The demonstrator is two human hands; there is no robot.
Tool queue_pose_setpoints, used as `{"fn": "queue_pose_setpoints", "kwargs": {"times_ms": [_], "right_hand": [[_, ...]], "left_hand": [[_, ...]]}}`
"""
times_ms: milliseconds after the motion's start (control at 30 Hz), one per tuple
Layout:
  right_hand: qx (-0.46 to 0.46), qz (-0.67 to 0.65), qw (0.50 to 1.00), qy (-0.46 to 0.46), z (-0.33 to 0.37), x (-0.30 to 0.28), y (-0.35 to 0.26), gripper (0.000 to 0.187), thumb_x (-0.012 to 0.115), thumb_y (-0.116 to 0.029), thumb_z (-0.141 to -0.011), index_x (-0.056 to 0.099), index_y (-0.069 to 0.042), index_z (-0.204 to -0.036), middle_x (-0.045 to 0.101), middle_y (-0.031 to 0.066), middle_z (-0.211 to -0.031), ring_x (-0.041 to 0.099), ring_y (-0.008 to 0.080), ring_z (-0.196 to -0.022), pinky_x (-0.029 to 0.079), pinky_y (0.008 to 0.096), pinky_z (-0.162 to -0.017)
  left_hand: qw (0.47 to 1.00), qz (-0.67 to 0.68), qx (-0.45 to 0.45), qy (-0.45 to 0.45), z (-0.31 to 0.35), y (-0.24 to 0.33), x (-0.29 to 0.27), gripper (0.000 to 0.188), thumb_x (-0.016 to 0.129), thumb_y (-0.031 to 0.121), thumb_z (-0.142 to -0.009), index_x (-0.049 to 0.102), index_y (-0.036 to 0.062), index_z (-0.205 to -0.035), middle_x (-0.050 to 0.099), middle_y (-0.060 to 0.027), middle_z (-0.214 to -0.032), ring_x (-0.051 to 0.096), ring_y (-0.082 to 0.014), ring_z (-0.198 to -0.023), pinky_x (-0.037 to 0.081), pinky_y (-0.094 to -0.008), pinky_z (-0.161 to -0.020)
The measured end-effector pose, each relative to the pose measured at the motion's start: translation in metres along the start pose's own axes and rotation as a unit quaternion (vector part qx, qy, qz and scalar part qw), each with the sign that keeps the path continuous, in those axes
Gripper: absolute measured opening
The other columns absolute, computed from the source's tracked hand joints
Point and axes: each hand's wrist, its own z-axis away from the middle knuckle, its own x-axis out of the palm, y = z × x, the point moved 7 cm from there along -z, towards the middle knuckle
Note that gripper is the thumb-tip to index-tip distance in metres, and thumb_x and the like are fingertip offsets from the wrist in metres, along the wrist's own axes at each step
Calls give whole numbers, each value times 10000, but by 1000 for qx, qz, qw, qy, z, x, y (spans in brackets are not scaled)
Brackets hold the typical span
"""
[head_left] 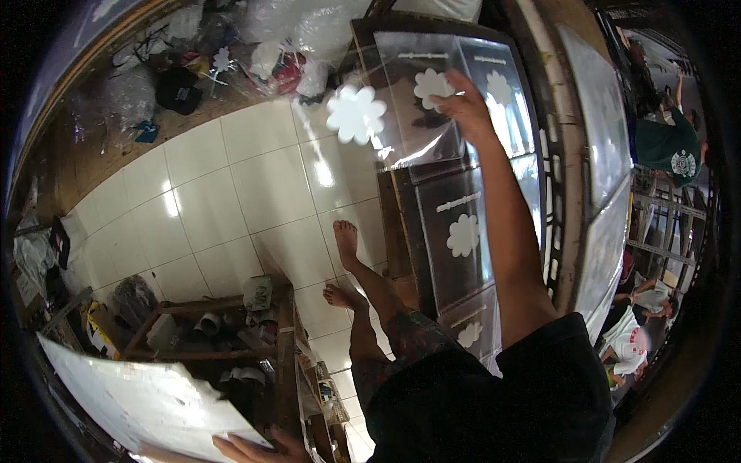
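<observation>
My right hand point(467, 108) pinches a clear plastic sheet point(421, 147), which hangs out to the left over the bench edge. A large white scalloped flower shape point(356, 114) shows toward the sheet's left side, and a smaller white flower point(432, 88) lies beside my fingertips. Beneath this hand, clear plastic pieces with white flowers point(464, 235) and narrow white strips point(458, 202) are laid in a row on a dark surface. At the lower left, my left hand point(266, 447) has its fingers on the edge of a glossy white sheet point(147, 397); the hand is partly cut off.
A wooden ledge point(93, 170) at the far left bears plastic wrappings and a black cap point(178, 89). A wooden rack point(285, 355) with rolls stands beside the white sheet. Pale tiles point(270, 185) cover the floor. Beyond the bench, several other people point(671, 150) appear at right.
</observation>
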Motion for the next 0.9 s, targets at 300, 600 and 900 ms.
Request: {"fn": "queue_pose_setpoints", "kwargs": {"times_ms": [300,600,900], "right_hand": [[-184,-11,973,140,-15,-284,242,317,621,-144,-914,625,-105,-1229,555,178,-1183,540,372,-1137,468,452,-932],[-98,-96,952,275,9,-376,341,345,558,-245,-900,647,-76,-1188,578,65,-730,577,300,-828,427,450,-787],[-113,-176,921,329,-23,-424,364,342,501,-278,-983,462,-111,-1279,571,113,-948,593,399,-1110,521,513,-999]], "left_hand": [[996,-67,-50,16,6,-6,7,691,602,450,-978,456,-79,-1398,474,-334,-1409,488,-511,-1282,430,-611,-1037],[996,-87,-3,13,-14,15,24,695,603,450,-977,453,-79,-1402,469,-335,-1413,483,-511,-1287,426,-612,-1041],[996,-89,1,13,-11,15,37,698,604,450,-976,450,-79,-1406,465,-335,-1417,478,-511,-1291,421,-613,-1045]]}}
